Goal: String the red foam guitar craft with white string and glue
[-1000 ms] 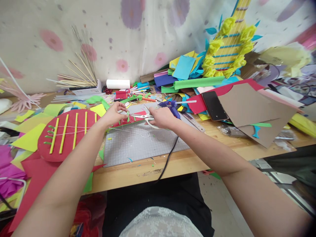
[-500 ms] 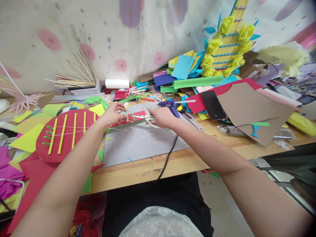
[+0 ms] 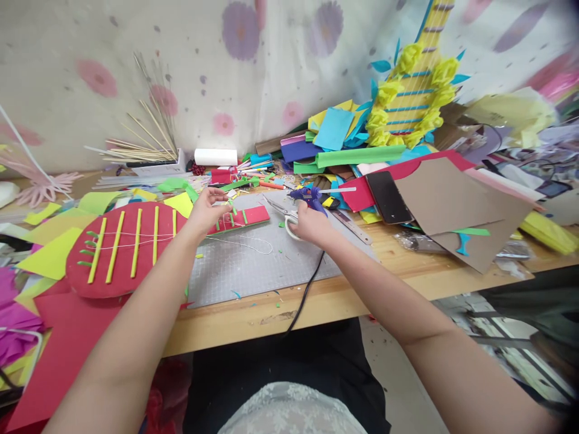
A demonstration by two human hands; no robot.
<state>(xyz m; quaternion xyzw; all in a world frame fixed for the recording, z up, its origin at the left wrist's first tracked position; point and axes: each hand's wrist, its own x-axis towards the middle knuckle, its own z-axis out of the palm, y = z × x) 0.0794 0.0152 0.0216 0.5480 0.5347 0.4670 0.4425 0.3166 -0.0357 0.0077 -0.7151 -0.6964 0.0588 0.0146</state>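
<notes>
A paper guitar with a red oval body (image 3: 122,253), yellow strips and green pegs lies at the left, its middle behind my left forearm. Its red neck (image 3: 253,217), crossed by short green strips, extends over the grey cutting mat (image 3: 253,265). My left hand (image 3: 210,208) is closed in a pinch above the neck, by a green strip; what the fingertips hold is too small to make out. White string (image 3: 257,241) loops across the mat. In my right hand (image 3: 312,223) are scissors with white handles (image 3: 292,228), blades parted and pointing left, away from the neck.
Behind my right hand lie a blue glue gun (image 3: 310,196) and a metal ruler (image 3: 353,226). A phone (image 3: 386,198) and brown cardboard (image 3: 456,205) are farther right. A yellow paper guitar (image 3: 414,102) leans at the back. A black cable (image 3: 307,292) crosses the table edge.
My right hand has drawn the scissors right, off the neck, and the blades now stand apart. My left hand has stayed near the same spot on the neck.
</notes>
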